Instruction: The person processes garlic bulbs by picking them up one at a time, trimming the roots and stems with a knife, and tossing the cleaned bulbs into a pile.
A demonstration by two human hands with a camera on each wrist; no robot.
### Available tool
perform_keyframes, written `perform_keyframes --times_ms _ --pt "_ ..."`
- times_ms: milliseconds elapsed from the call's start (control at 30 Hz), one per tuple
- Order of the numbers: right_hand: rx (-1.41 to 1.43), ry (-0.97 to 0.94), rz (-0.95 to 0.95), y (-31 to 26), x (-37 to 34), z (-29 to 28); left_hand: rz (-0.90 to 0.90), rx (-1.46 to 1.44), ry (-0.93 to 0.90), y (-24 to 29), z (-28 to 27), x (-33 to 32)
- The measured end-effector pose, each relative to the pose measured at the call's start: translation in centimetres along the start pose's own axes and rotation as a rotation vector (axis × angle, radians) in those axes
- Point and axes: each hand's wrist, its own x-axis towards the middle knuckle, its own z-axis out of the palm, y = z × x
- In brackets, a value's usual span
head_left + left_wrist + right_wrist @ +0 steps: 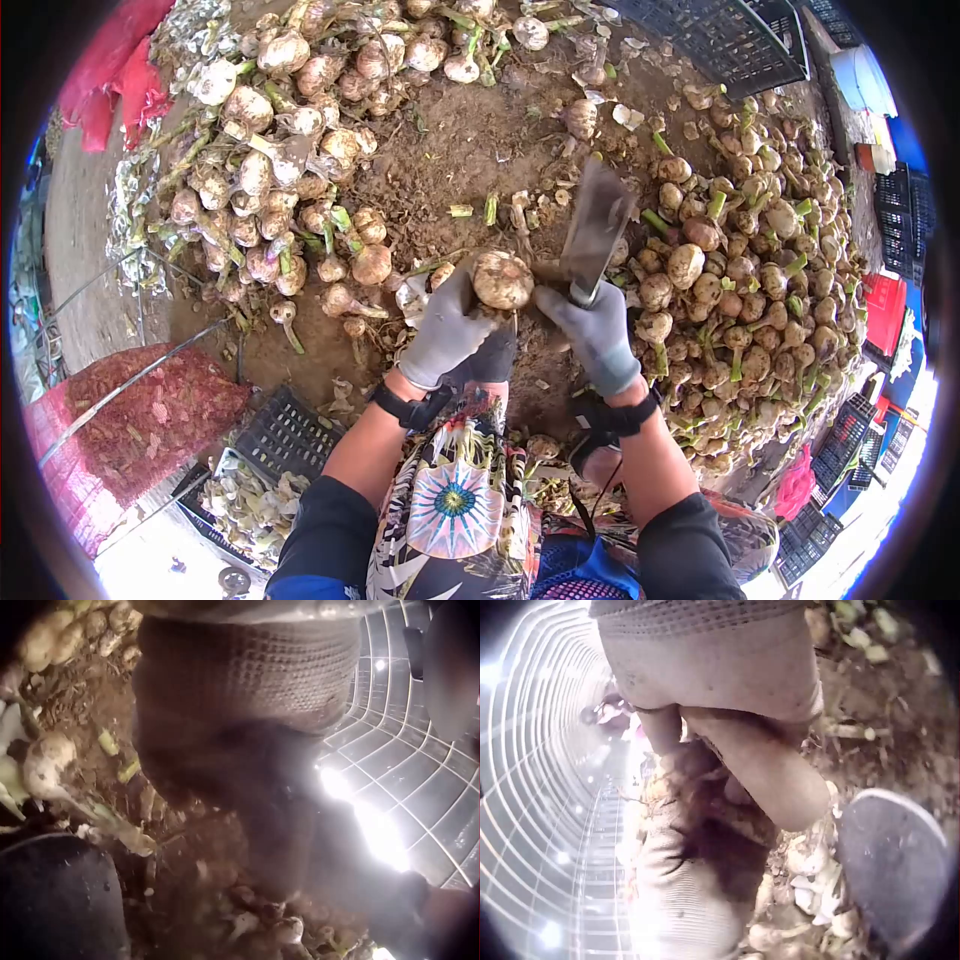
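Centrally, a round, soil-crusted bulb [503, 279] is clamped in the left hand [447, 330], gloved in grey. Right of the bulb, the gloved right hand [597, 335] grips a knife [597, 225], its broad, flat blade blurred. Beyond the bulb lies crumbly soil [450, 165], edged by knobbly heaps left [255, 185] and right [770, 290]. Only the head view shows the blade; the left wrist view shows textured knit [292, 675].

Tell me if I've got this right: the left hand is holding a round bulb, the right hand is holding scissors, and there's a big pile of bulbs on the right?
Not quite: the right hand holds a wide-bladed knife, not scissors, as the head view shows. The left hand does hold a round bulb, with a big pile of bulbs on the right.
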Motion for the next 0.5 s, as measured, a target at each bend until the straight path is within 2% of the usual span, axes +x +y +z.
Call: perform_keyframes --times_ms 33,67,100,167,233,300,333,367,433,500 --pt "-0.276 -0.004 -0.105 -0.4 -0.3 -0.2 -0.055 -0.108 -0.009 0.3 -0.4 -0.2" --pt "-0.598 0.072 -0.439 0.4 -0.2 -0.3 -0.11 -0.216 -0.02 0.5 -0.6 -0.5" --pt "-0.598 0.076 -0.437 0.2 -0.7 -0.5 -0.11 -0.216 -0.024 0.5 -0.9 -0.9" --pt "-1.122 -0.059 -0.476 -2.7 -1.8 0.0 -0.163 -0.44 -0.048 0.4 -1.3 -1.7" --pt "-1.159 -0.071 -0.457 -3.1 -2.1 0.3 -0.192 -0.553 -0.059 0.3 -1.3 -2.6" --pt "-1.181 -0.153 -0.466 -4.3 -2.3 0.5 -0.009 -0.707 0.025 0.0 -1.4 -3.2" --pt "-1.181 -0.156 -0.467 -3.9 -2.2 0.7 -0.167 -0.542 0.033 0.9 -2.1 -3.1" --pt "-1.156 -0.116 -0.46 -3.2 -2.1 0.7 -0.17 -0.544 0.032 0.2 -2.4 -3.5" --pt "-1.134 -0.074 -0.467 -2.9 -1.7 0.9 0.004 -0.291 -0.042 -0.9 -2.8 -3.4" --pt "-1.101 -0.044 -0.476 -2.5 -2.1 1.1 -0.061 -0.33 -0.053 -0.2 -2.9 -4.0"
